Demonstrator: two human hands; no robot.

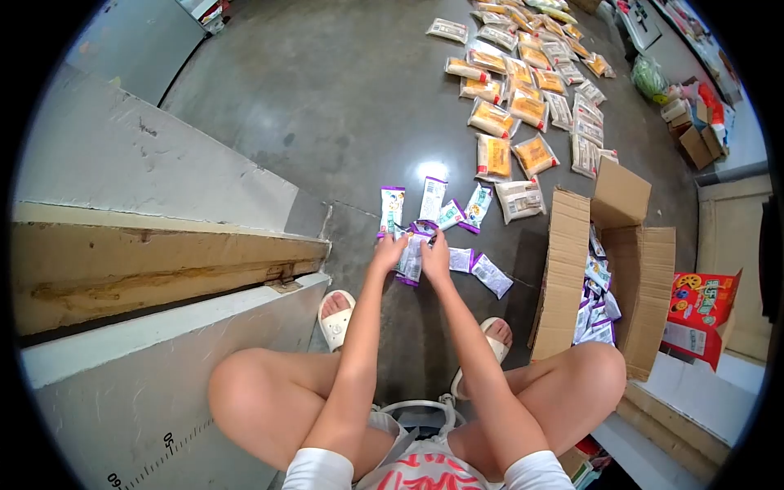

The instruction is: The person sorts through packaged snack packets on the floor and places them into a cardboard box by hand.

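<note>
Both hands reach down to a loose group of white and purple packets on the floor. My left hand [389, 250] is at the left edge of the group, its fingers closed at a packet [411, 255]. On the right side of that packet is my right hand [435, 255], thumb and fingers closed on its edge. Other packets lie around them: one upright in view at the left [392, 206], one above [434, 198], one at the upper right [477, 207] and one at the lower right [492, 276]. Fingertips are partly hidden.
An open cardboard box [563, 269] with several similar packets stands to the right. Beyond it lies a red package [702, 310]. Rows of yellow and white bags [493, 157] cover the floor ahead. A grey panel [155, 155] stands left.
</note>
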